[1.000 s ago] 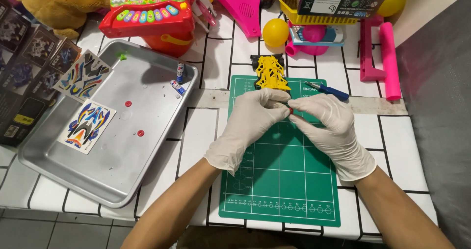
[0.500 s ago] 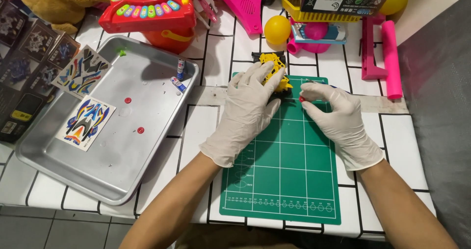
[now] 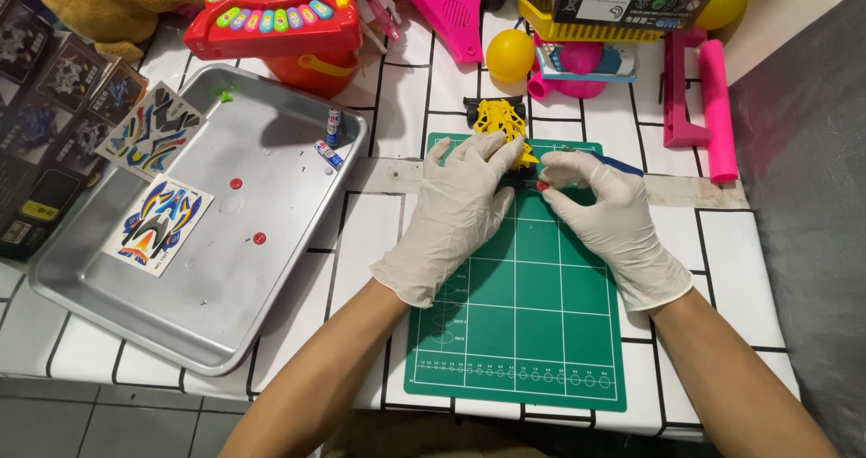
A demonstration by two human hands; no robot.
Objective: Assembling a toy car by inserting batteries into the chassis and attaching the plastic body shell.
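Both hands wear white gloves over a green cutting mat [image 3: 519,332]. My left hand [image 3: 460,210] lies flat on the mat's far end, its fingers resting on a yellow toy car chassis [image 3: 502,120] that sticks out past the mat's far edge. My right hand [image 3: 603,212] pinches a tiny red part [image 3: 543,185] between thumb and forefinger, right beside the chassis. A blue-handled tool [image 3: 622,163] lies just behind my right hand, partly hidden by it.
A metal tray [image 3: 271,296] at left holds two sticker sheets [image 3: 160,221], small batteries [image 3: 330,140] and two red dots. Toy keyboard [image 3: 271,11], yellow ball [image 3: 510,56], pink plastic pieces [image 3: 713,106] and boxes crowd the far side. Dark boxes [image 3: 41,124] sit at far left.
Both hands moved away from me, from the mat's middle to its far end. My left hand spread flat onto the yellow chassis; my right keeps pinching the red part.
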